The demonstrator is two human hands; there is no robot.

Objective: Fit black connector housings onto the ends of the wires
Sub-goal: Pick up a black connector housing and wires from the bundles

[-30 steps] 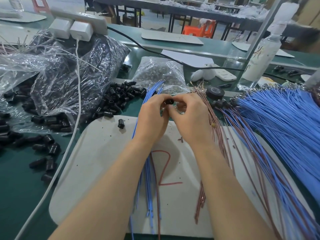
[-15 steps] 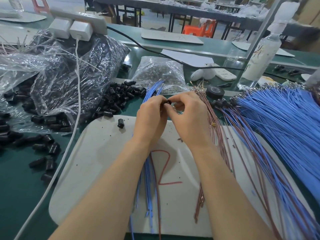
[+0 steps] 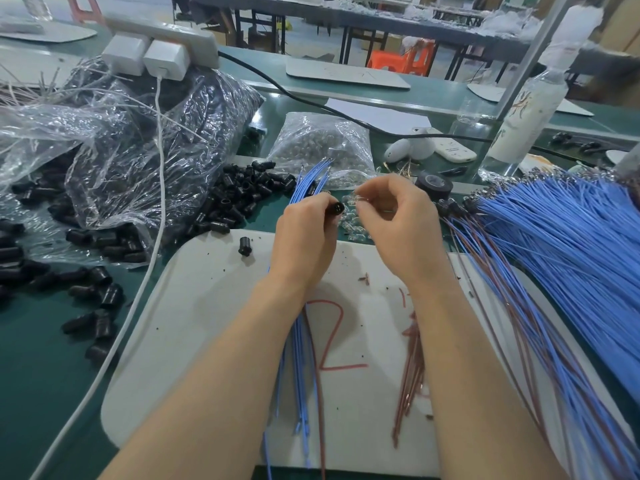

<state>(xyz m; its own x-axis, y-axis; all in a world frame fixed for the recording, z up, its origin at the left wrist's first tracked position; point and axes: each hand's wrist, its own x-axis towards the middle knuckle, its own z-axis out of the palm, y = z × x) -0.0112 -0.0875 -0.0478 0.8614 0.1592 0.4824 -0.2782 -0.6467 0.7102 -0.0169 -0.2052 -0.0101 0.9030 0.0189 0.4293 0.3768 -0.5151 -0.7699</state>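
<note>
Spreading at three o'clock over the green table (image 3: 41, 393), a heap of blue wires (image 3: 571, 254) flanks a white board (image 3: 207, 323). Loose black housings (image 3: 242, 195) pile at ten o'clock. At centre the left hand (image 3: 304, 244) grips a thin wire bunch (image 3: 308, 185) and one black housing (image 3: 336, 208). The right hand (image 3: 398, 230), just beside it, pinches its fingertips together; what they hold is unclear.

bright, even light from above on my feed; only a soft grey shadow falls on the white board (image 3: 207, 323) just below the grip. left of the grip the plastic bags (image 3: 156, 150) throw white glare. the black housing (image 3: 336, 208) in the left hand (image 3: 304, 244) reads sharp; the small clear part (image 3: 358, 199) pinched by the right hand (image 3: 398, 230) is smeared. lines bow at the edges; tables (image 3: 381, 26) far beyond the grip go soft.
</note>
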